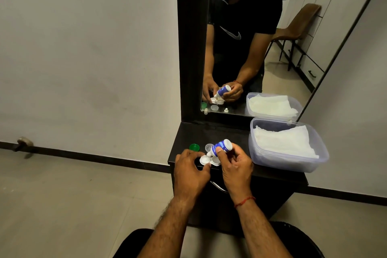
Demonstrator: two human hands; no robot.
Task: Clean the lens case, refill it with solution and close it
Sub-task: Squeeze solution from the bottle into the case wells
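Note:
A white lens case (204, 160) with two open wells is held over the front of the black counter (211, 132). My left hand (191, 170) pinches its left end. My right hand (236, 165) grips a small blue-and-white solution bottle (222, 146), tilted with its nozzle pointing down at the case's wells. A green cap (194, 147) and a clear white cap (209, 147) lie on the counter just behind the case. Whether liquid is coming out cannot be made out.
A clear plastic tub (293, 163) holding folded white tissue stands at the right of the counter. Behind is a tall mirror (251, 48) reflecting a person and the items. A drawer handle (218, 187) shows below the counter's front edge. Tiled floor lies to the left.

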